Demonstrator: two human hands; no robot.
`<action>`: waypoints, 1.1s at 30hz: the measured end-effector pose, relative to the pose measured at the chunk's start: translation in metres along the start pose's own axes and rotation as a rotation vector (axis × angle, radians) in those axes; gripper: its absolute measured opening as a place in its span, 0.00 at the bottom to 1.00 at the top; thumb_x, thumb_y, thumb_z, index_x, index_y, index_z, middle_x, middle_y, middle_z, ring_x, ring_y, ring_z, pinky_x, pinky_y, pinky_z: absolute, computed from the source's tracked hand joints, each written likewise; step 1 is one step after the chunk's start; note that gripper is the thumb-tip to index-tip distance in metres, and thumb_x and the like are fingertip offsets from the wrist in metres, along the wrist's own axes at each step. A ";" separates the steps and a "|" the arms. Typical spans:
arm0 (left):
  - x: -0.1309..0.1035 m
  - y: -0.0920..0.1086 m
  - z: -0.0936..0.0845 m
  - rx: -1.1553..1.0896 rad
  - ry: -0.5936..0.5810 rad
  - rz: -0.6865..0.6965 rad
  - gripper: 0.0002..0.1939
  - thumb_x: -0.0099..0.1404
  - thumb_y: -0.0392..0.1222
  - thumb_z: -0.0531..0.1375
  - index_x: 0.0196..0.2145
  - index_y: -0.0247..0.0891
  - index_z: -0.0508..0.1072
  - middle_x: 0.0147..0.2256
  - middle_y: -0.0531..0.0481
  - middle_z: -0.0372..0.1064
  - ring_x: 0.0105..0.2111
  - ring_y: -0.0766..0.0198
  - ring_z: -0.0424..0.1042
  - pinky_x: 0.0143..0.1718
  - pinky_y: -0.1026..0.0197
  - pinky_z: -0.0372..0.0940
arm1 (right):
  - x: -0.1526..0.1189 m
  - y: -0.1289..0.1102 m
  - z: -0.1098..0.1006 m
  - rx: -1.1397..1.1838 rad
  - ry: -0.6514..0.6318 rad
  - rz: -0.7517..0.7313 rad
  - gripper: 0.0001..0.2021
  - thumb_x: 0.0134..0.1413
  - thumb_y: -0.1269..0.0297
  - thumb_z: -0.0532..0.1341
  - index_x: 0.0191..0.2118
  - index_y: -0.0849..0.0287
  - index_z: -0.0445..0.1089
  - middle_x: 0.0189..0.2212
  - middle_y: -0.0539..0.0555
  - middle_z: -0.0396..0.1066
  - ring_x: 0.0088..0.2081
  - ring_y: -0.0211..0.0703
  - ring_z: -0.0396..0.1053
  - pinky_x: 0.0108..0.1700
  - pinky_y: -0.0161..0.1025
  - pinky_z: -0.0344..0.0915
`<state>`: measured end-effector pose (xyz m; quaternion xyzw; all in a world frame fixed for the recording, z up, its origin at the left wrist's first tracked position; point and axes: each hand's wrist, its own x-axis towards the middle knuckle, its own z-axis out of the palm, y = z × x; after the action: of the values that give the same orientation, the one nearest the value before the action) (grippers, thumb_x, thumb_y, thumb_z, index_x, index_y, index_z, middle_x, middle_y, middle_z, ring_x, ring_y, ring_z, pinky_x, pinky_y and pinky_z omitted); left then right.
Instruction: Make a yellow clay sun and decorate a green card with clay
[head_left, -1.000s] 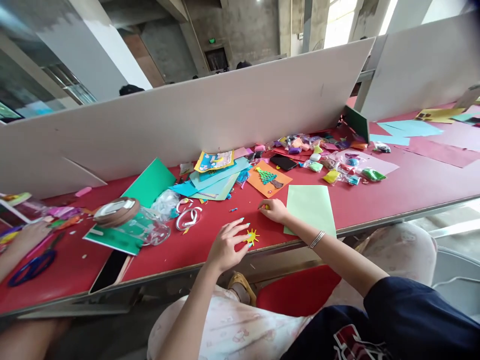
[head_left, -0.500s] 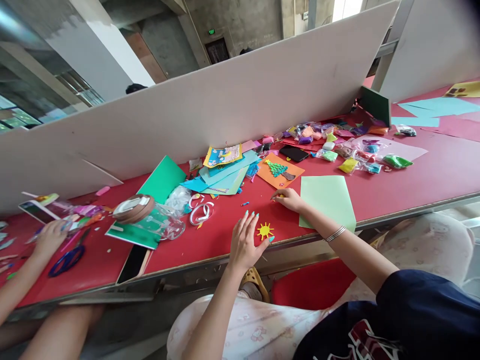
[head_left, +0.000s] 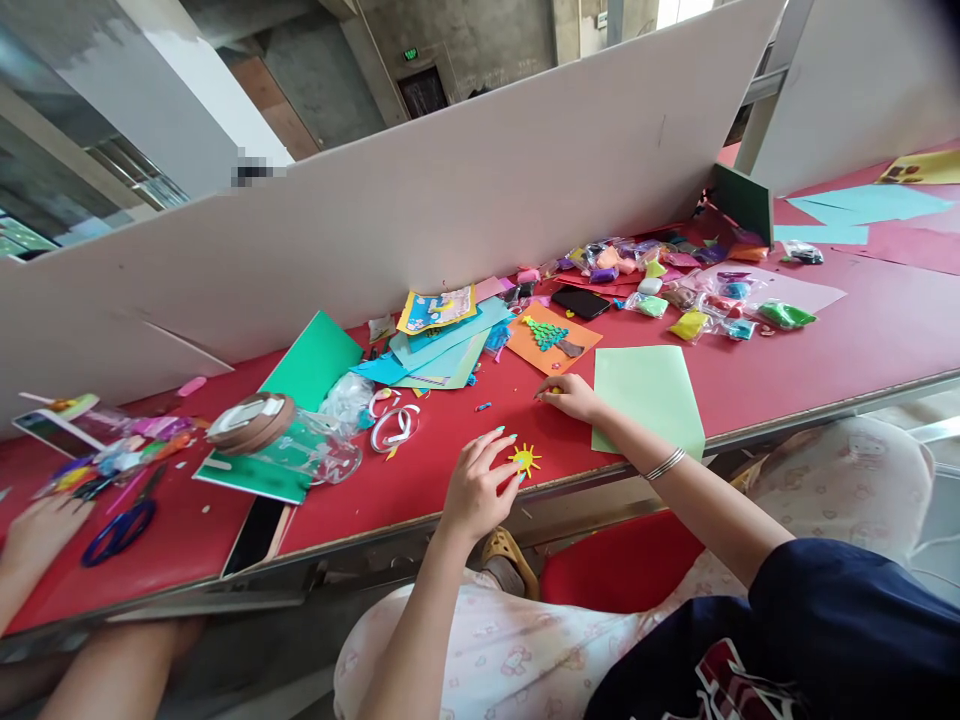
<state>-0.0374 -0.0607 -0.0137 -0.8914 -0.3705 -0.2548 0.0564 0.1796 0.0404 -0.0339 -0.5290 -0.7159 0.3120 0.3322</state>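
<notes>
The yellow sun (head_left: pixel 524 460), a flat disc with thin pointed rays, lies on the red surface (head_left: pixel 450 455) near its front edge. The left hand (head_left: pixel 480 487) is open over its left side, fingers (head_left: pixel 503 462) loosely spread, a fingertip at the disc; whether it presses cannot be told. The right hand (head_left: pixel 574 398) has its fingers narrow, closed on a small yellow bit (head_left: pixel 556 390) low at the surface. Its forearm crosses a smooth pale green sheet (head_left: pixel 645 395). Behind lies an orange card (head_left: pixel 536 355) bearing a bumpy green tree (head_left: pixel 546 334) with a brown trunk. Beyond are a glossy black phone (head_left: pixel 580 302) and soft, bright lumps in crinkly clear bags (head_left: pixel 691 324). Left of the sun, a clear jar (head_left: pixel 319 447) with a brown lid lies tilted across green board (head_left: pixel 247 474).
</notes>
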 end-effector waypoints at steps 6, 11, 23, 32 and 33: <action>0.000 0.001 0.002 0.063 0.011 0.053 0.08 0.61 0.34 0.57 0.32 0.41 0.76 0.43 0.47 0.72 0.48 0.55 0.67 0.47 0.48 0.64 | 0.001 0.001 0.001 -0.012 0.003 -0.004 0.08 0.50 0.71 0.57 0.32 0.60 0.75 0.31 0.52 0.75 0.33 0.39 0.69 0.36 0.32 0.60; 0.000 0.002 0.001 0.115 0.032 0.099 0.06 0.61 0.33 0.58 0.32 0.39 0.75 0.42 0.47 0.73 0.46 0.55 0.68 0.46 0.49 0.64 | 0.000 0.000 0.001 -0.021 0.006 -0.006 0.08 0.50 0.70 0.57 0.32 0.60 0.75 0.31 0.51 0.74 0.32 0.38 0.68 0.35 0.32 0.60; 0.002 0.006 0.002 0.205 0.011 0.143 0.08 0.61 0.32 0.56 0.32 0.40 0.74 0.41 0.47 0.73 0.45 0.56 0.69 0.47 0.50 0.64 | 0.000 -0.001 0.000 -0.027 0.007 -0.011 0.09 0.49 0.71 0.57 0.32 0.60 0.75 0.30 0.51 0.74 0.32 0.38 0.68 0.35 0.32 0.60; 0.003 0.008 0.001 0.195 0.013 0.128 0.08 0.60 0.32 0.56 0.33 0.40 0.74 0.40 0.47 0.73 0.44 0.56 0.69 0.46 0.51 0.64 | -0.001 -0.003 -0.001 -0.022 0.005 -0.010 0.08 0.49 0.71 0.57 0.32 0.61 0.75 0.30 0.52 0.74 0.32 0.38 0.68 0.36 0.32 0.60; 0.003 0.008 0.001 0.184 0.011 0.120 0.08 0.60 0.32 0.56 0.33 0.39 0.74 0.40 0.47 0.73 0.44 0.55 0.69 0.46 0.51 0.64 | -0.001 -0.004 -0.002 -0.021 0.005 -0.011 0.08 0.49 0.72 0.57 0.32 0.60 0.75 0.30 0.52 0.74 0.33 0.38 0.69 0.36 0.32 0.60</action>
<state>-0.0295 -0.0646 -0.0119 -0.9017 -0.3379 -0.2207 0.1554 0.1793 0.0386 -0.0303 -0.5295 -0.7210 0.3013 0.3301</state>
